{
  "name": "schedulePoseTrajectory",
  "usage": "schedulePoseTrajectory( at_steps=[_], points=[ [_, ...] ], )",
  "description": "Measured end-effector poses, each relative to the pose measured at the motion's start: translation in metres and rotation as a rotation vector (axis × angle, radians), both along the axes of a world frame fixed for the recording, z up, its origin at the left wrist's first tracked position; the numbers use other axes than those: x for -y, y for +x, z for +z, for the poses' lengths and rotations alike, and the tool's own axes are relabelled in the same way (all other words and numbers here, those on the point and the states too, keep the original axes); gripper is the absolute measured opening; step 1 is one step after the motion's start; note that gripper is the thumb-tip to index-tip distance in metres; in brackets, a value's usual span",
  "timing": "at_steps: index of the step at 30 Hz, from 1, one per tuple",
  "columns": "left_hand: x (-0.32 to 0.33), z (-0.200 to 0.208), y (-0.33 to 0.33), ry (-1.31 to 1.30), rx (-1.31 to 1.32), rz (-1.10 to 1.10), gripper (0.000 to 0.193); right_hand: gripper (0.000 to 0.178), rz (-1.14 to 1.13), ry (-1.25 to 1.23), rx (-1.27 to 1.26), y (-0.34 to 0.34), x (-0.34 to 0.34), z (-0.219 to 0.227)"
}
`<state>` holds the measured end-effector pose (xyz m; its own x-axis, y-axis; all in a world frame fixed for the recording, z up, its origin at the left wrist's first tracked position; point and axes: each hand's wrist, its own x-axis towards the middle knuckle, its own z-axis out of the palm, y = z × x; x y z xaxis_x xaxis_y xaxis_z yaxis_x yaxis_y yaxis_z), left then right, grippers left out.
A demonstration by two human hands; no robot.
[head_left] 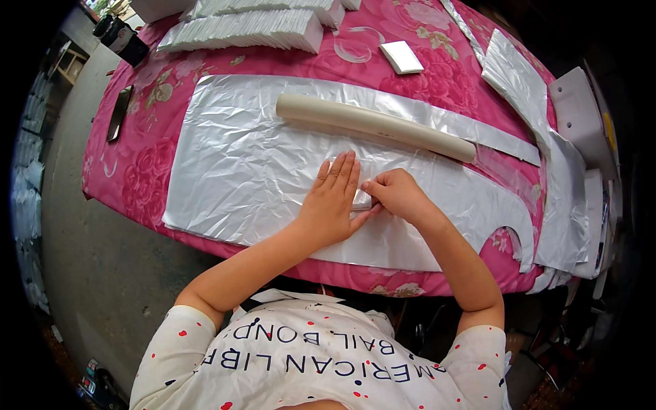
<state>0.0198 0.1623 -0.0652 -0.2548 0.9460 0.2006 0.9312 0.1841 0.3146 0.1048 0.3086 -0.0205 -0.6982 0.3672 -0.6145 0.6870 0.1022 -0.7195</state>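
A stack of thin, shiny white plastic bags (229, 154) lies spread across the table, with a handle-like cutout at its right end. My left hand (329, 201) rests flat on it, fingers stretched out and close together. Just to its right, my right hand (402, 197) pinches the edge of a small folded plastic piece (361, 200), which my left hand partly covers. Beyond both hands, a long beige tube (372, 124) lies across the bags, slanting toward the right.
A pink flowered cloth (147, 174) covers the table. At the back are rows of folded white packets (246, 34), a single packet (402, 57) and a dark bottle (121, 39). A phone (119, 113) lies left. More plastic sheets (516, 78) and white boxes (581, 113) line the right.
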Motion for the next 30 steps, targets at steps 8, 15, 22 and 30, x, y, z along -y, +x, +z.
schedulePoseTrajectory(
  at_steps=[8, 15, 22, 30],
  points=[
    [-0.001, -0.002, -0.001, -0.059, 0.042, -0.030, 0.100, 0.025, 0.023, 0.167, -0.061, 0.008, 0.008, 0.005],
    [0.016, 0.003, -0.007, 0.156, 0.174, 0.020, 0.096, 0.037, 0.253, 0.992, -0.437, 0.021, 0.027, -0.001],
    [0.127, 0.025, -0.001, -0.101, 1.605, 0.183, 0.024, 0.058, 0.443, 1.000, -0.639, -0.024, 0.037, -0.041],
    [0.215, -0.006, 0.018, -0.122, 2.000, 0.781, 0.032, 0.066, 0.723, 0.567, -0.649, -0.032, 0.166, -0.040]
  ],
)
